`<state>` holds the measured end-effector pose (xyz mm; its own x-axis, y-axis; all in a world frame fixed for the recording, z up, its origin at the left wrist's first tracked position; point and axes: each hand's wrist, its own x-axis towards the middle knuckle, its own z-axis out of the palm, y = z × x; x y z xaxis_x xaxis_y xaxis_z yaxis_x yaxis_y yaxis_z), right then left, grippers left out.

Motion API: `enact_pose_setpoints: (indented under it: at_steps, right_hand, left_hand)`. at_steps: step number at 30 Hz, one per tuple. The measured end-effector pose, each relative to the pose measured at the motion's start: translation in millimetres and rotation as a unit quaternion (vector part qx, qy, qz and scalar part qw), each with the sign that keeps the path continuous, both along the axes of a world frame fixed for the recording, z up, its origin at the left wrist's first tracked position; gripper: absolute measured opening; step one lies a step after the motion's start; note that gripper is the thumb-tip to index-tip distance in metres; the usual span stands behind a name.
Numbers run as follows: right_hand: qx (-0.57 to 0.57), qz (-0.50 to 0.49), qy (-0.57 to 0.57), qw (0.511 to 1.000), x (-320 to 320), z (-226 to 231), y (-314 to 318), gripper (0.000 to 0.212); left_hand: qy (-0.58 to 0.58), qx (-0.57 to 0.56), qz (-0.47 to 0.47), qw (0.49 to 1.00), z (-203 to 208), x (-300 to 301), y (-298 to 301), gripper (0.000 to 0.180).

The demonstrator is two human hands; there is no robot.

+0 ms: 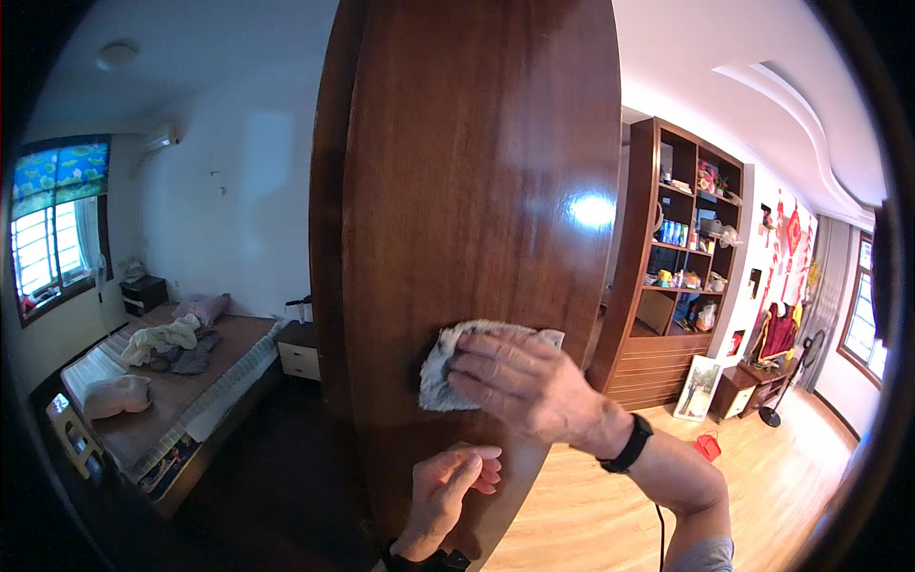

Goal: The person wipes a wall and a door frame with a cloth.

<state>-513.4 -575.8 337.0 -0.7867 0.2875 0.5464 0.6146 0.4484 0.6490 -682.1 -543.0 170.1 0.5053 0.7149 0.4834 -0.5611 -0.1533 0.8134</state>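
My right hand (519,381) presses a grey-white cleaning cloth (437,377) flat against a tall, glossy dark brown wooden panel (467,191). Its fingers lie side by side over the cloth and point left; parts of the cloth stick out past them at the left and above. Lower down, my left hand (448,491) is held in front of the panel's bottom part, fingers curled and thumb against the index finger. Nothing shows in it. Whether it touches the wood I cannot tell. A black band is on each wrist.
Left of the panel is a bedroom with a bed (229,348) holding bedding, and a small nightstand (300,357). To the right, a brown shelf unit (658,324) stands behind a framed picture (698,389), a red basket (707,445) and a standing fan (805,367). A dark cord (660,534) hangs near my right arm.
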Motion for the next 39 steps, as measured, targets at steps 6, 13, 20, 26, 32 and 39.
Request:
enact_pose_setpoints:
  at_steps: [6,13,20,26,32,39]
  right_hand:
    - [0.174,0.016,0.167,0.97,9,90,6,0.05]
    - [0.047,0.051,0.066,0.995,-17,11,20,0.04]
    - [0.089,0.077,0.094,0.989,-14,58,29,0.041]
    - [0.171,0.018,0.186,0.967,-21,82,21,0.055]
    - [0.028,0.037,0.023,0.999,-40,4,29,0.035]
    - [0.189,0.027,0.148,0.97,-47,101,41,0.048]
  left_hand:
    - [0.015,0.006,0.031,0.999,7,-3,-7,0.035]
    - [0.023,-0.019,0.066,0.997,-1,-8,4,0.039]
    - [0.006,-0.011,0.075,0.997,7,-16,10,0.037]
    - [-0.041,-0.011,0.093,0.995,18,-27,18,0.039]
    - [-0.064,-0.013,0.077,0.995,18,-33,24,0.049]
    - [-0.068,-0.005,0.105,0.992,9,-41,28,0.056]
